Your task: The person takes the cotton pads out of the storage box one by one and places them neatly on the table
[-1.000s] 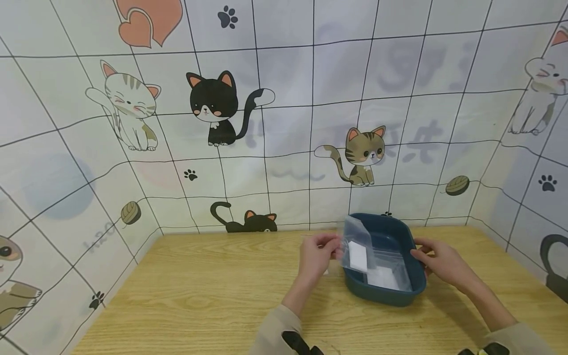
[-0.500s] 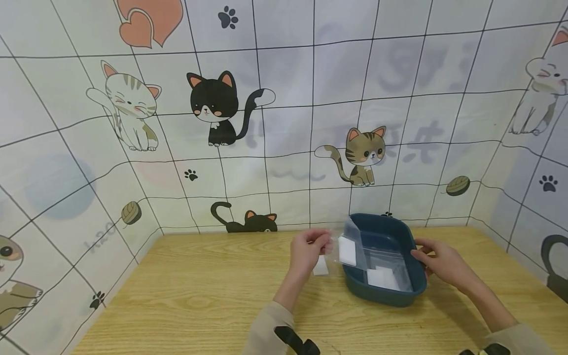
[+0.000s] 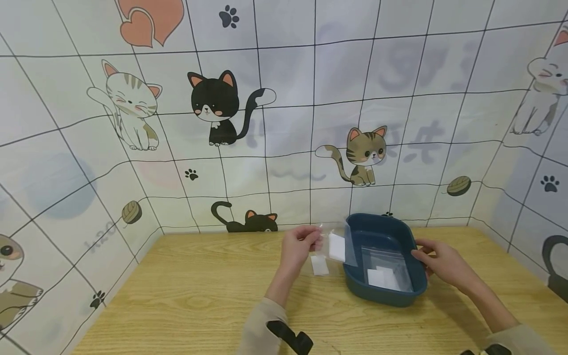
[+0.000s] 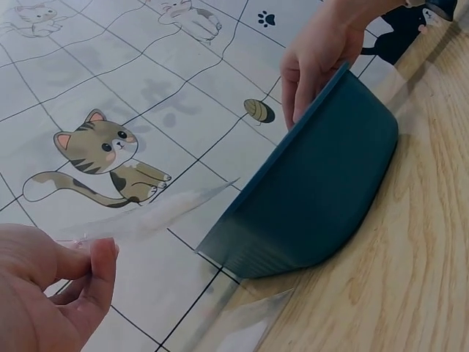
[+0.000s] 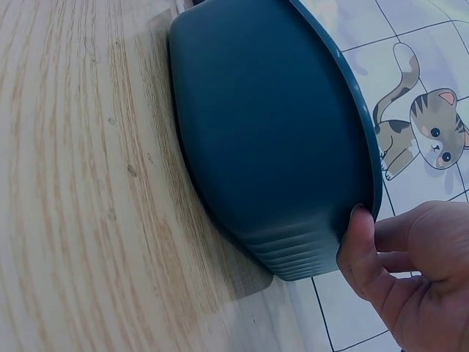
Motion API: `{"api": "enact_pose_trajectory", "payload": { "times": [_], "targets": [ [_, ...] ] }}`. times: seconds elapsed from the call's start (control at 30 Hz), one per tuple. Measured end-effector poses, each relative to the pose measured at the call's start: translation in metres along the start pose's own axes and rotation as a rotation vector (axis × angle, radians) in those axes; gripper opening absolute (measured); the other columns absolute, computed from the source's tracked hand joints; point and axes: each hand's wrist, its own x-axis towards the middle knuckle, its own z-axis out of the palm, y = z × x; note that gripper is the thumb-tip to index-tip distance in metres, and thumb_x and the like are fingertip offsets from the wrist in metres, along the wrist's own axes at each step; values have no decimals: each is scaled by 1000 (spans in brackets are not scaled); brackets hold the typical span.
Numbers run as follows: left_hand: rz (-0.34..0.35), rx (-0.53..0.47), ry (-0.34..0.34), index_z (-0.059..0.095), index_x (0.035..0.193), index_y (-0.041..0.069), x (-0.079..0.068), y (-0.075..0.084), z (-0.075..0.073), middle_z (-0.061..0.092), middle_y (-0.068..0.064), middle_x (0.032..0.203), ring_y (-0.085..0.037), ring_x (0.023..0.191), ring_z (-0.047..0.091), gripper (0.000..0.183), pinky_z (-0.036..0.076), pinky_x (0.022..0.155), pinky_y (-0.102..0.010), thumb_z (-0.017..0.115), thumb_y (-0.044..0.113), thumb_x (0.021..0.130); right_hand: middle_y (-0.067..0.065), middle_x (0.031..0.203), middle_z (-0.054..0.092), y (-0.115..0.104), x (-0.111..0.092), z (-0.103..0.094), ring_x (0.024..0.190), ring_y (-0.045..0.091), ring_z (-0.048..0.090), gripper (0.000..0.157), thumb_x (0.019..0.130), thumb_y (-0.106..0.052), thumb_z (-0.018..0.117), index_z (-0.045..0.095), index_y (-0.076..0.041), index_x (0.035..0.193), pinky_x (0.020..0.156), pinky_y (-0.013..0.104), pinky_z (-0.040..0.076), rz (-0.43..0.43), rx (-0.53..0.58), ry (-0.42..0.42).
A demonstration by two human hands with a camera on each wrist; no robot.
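L hand (image 3: pixel 299 246) has fingers pinching a clear plastic bag (image 3: pixel 349 246) (flat white insert (image 3: pixel 337 250)) nr the smooth, round-cornered blue tub (image 3: pixel 377 297); R hand (image 3: pixel 439 260) grips it. 2nd bag (image 3: pixel 319 265) lies on wood-grain bench (image 3: pixel 186 296).

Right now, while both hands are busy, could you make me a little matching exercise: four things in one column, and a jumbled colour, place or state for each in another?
Column one
1. left hand
2. plastic basin
3. right hand
4. raised plastic bag

Column two
A. gripping the plastic basin
B. see-through, partly white
C. pinching the raised plastic bag
D. dark blue, standing on the wooden table

Right pairs: 1-C, 2-D, 3-A, 4-B
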Motion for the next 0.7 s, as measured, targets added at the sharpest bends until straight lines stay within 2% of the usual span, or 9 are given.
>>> {"api": "enact_pose_trajectory", "payload": {
  "times": [0.7],
  "targets": [
    [28,-22,23,69,109,-14,10,-2,-32,69,-16,89,-10,69,62,17,55,66,-20,64,-5,96,27,109,66,2,1,1,62,17,61,53,107,-16,52,37,23,139,59,34,56,3,-17,7]
  ]
}}
